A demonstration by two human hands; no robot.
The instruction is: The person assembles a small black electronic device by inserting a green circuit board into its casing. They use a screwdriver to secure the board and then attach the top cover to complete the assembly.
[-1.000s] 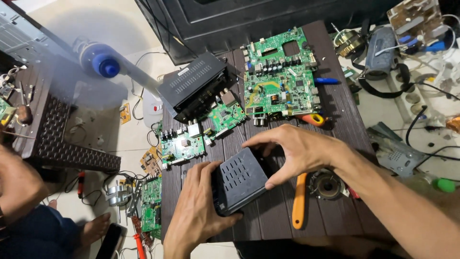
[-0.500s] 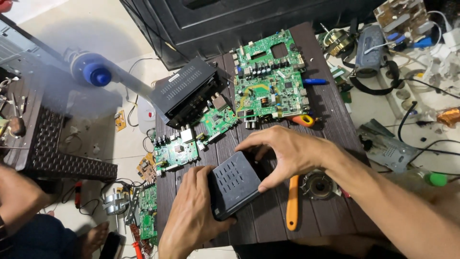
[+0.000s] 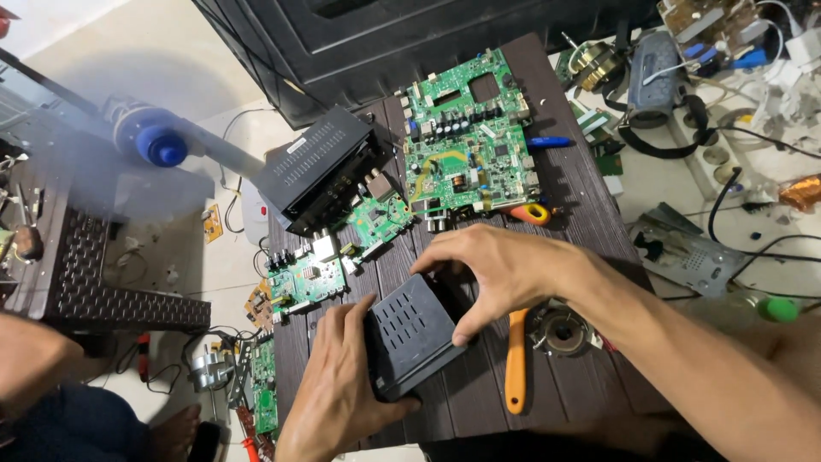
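Your left hand (image 3: 338, 381) gripping the near left edge of a small black vented box (image 3: 412, 335), lower centre of frame on the dark worktop (image 3: 590, 214), your right hand (image 3: 496, 269) clasping its far right corner, orange-handled tool (image 3: 516, 364) just right

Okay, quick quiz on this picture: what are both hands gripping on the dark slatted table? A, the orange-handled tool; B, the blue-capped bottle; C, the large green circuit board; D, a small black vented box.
D: the left hand and right hand both clasp the small black vented box, while the large green circuit board and orange-handled tool lie untouched on the table.
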